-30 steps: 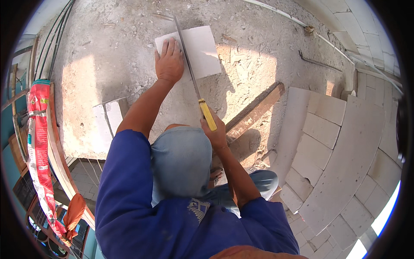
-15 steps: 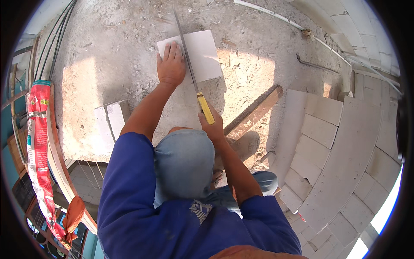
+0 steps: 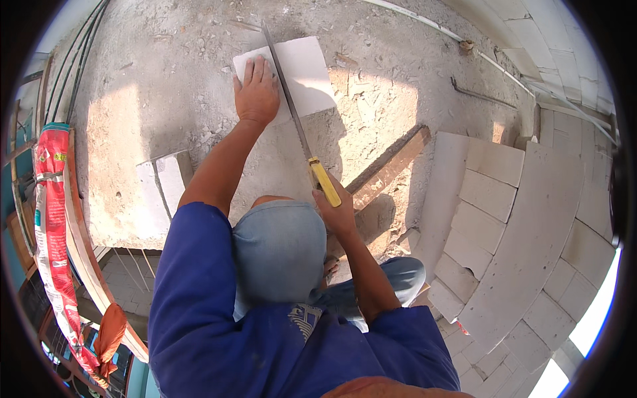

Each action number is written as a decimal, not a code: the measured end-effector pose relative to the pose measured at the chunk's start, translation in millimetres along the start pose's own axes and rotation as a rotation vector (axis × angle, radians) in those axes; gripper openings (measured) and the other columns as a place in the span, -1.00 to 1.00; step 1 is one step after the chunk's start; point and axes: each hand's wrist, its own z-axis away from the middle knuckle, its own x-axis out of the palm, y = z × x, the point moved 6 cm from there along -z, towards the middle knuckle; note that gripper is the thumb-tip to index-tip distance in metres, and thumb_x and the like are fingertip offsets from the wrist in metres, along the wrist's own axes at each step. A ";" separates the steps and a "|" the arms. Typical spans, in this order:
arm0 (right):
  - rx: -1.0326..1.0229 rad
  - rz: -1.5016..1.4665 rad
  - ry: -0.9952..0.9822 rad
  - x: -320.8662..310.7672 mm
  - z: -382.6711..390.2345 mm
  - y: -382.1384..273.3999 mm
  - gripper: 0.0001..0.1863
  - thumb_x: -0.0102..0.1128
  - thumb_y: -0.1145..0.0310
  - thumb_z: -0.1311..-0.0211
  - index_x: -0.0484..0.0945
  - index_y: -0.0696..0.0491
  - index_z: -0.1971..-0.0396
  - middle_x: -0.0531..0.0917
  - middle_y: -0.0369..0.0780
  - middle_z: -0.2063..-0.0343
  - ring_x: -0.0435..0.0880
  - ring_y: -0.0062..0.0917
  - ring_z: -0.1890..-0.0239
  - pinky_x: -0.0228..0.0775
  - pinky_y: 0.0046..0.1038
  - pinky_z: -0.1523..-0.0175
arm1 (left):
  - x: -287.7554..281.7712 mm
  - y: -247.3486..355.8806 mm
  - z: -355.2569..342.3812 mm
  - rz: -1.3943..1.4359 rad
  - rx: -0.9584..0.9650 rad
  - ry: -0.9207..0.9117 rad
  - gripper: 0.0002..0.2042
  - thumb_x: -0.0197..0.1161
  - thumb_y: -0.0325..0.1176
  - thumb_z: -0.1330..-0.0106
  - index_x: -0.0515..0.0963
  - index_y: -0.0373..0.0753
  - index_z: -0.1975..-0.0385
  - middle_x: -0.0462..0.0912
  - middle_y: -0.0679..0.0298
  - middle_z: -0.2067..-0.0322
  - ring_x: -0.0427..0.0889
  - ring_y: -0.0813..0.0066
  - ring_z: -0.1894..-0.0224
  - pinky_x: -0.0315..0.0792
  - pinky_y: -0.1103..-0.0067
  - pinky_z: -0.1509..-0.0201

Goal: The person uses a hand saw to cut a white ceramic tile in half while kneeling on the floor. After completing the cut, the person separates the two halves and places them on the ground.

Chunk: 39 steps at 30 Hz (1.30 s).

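On the concrete floor (image 3: 166, 86) lies a white block (image 3: 308, 69), pinned flat by the left hand (image 3: 257, 93), fingers spread. The right hand (image 3: 337, 209) grips the saw (image 3: 292, 113) across it: cutting appears underway, calling for steady strokes.

A white block (image 3: 302, 76) is lying on grey, sandy floor (image 3: 166, 79). The saw (image 3: 298, 126) is showing a yellow handle and grey blade. Sleeves (image 3: 199, 298) are showing blue, the cap (image 3: 279, 249) pale blue. A red printed sack (image 3: 53, 219) is hanging beside whitish blocks (image 3: 494, 192).
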 end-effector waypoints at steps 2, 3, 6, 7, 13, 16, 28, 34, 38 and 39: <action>0.017 -0.028 0.057 -10.7 27.0 2.0 -0.45 0.28 0.46 -0.23 0.45 0.23 -0.23 0.70 -0.09 0.13 0.66 -0.55 0.13 0.51 -0.48 0.00 | 3.4 -4.3 1.5 0.022 -0.002 0.030 -0.50 -0.08 -0.13 -0.51 0.30 -0.15 -0.39 0.19 0.29 -0.47 0.08 0.25 -0.53 0.04 -0.01 -0.47; 0.037 -0.032 0.074 -18.9 45.4 1.0 -0.46 0.27 0.46 -0.24 0.45 0.23 -0.23 0.70 -0.12 0.19 0.67 -0.57 0.20 0.52 -0.49 0.06 | 3.1 -4.6 0.6 0.039 0.001 0.037 -0.50 -0.08 -0.12 -0.51 0.30 -0.15 -0.39 0.20 0.29 -0.47 0.09 0.24 -0.52 0.04 -0.01 -0.47; 0.121 -0.194 0.153 -36.6 81.6 0.3 -0.49 0.25 0.47 -0.27 0.45 0.23 -0.22 0.65 -0.22 0.42 0.61 -0.64 0.43 0.48 -0.55 0.29 | 0.9 -3.7 -3.7 0.097 0.003 0.072 -0.49 -0.04 -0.11 -0.50 0.31 -0.18 -0.38 0.23 0.23 -0.44 0.11 0.19 -0.51 0.05 0.03 -0.48; 0.152 -0.274 0.185 -39.9 88.6 0.9 -0.50 0.24 0.47 -0.28 0.45 0.22 -0.22 0.62 -0.26 0.50 0.57 -0.67 0.51 0.46 -0.57 0.37 | -0.2 -3.9 -4.5 0.120 0.005 0.085 -0.49 -0.02 -0.11 -0.49 0.32 -0.19 -0.37 0.25 0.20 -0.44 0.12 0.16 -0.50 0.05 0.05 -0.48; 0.338 -0.794 0.339 -43.9 112.3 29.3 -0.84 0.19 0.47 -0.33 0.48 0.14 0.15 0.41 -0.32 0.65 0.38 -0.60 0.66 0.32 -0.50 0.49 | -5.5 -24.4 5.1 0.677 -0.140 0.285 -0.20 0.25 -0.10 -0.34 0.08 -0.48 -0.42 0.09 -0.21 -0.43 0.03 -0.10 -0.50 -0.05 0.17 -0.55; 0.456 -0.897 0.246 -38.2 127.4 63.1 -0.88 0.17 0.40 -0.35 0.45 0.08 0.37 0.39 -0.31 0.66 0.38 -0.54 0.65 0.33 -0.42 0.45 | 9.3 -41.8 44.6 0.903 -0.390 0.188 -0.04 0.37 -0.12 -0.26 -0.10 -0.58 -0.43 0.04 -0.30 -0.43 -0.04 -0.15 -0.52 -0.12 0.24 -0.58; 0.418 -0.863 -0.073 -32.9 120.3 19.8 -0.67 0.14 0.31 -0.36 0.41 0.09 0.62 0.39 -0.24 0.69 0.38 -0.47 0.65 0.30 -0.37 0.43 | -34.7 -35.7 52.7 1.153 -0.477 -0.199 -0.07 0.40 -0.18 -0.23 -0.03 -0.43 -0.46 0.17 -0.25 -0.40 0.32 -0.04 -0.40 0.23 0.37 -0.43; 0.471 -0.851 0.041 -35.4 94.1 6.9 -0.79 0.19 0.38 -0.32 0.47 0.10 0.50 0.44 -0.27 0.67 0.40 -0.53 0.67 0.31 -0.42 0.50 | -57.2 -27.6 34.3 0.806 -0.134 -0.082 -0.08 0.35 -0.02 -0.29 0.00 -0.48 -0.44 0.14 -0.29 -0.40 0.24 -0.07 -0.43 0.21 0.34 -0.45; 0.421 -0.670 0.112 -48.0 89.6 41.7 -0.90 0.24 0.44 -0.28 0.50 0.10 0.38 0.46 -0.29 0.67 0.42 -0.56 0.69 0.31 -0.47 0.54 | -18.6 -49.2 35.6 0.782 -0.331 -0.023 -0.03 0.31 0.09 -0.29 0.00 -0.58 -0.41 0.10 -0.34 -0.39 0.12 -0.16 -0.47 0.09 0.29 -0.51; 0.442 -0.670 0.132 -49.9 91.7 43.5 -0.90 0.25 0.45 -0.27 0.50 0.10 0.38 0.46 -0.29 0.68 0.43 -0.56 0.69 0.31 -0.48 0.55 | -10.7 -56.8 27.7 0.777 -0.349 -0.020 -0.02 0.31 0.10 -0.29 0.00 -0.60 -0.40 0.10 -0.35 -0.39 0.10 -0.17 -0.47 0.06 0.28 -0.52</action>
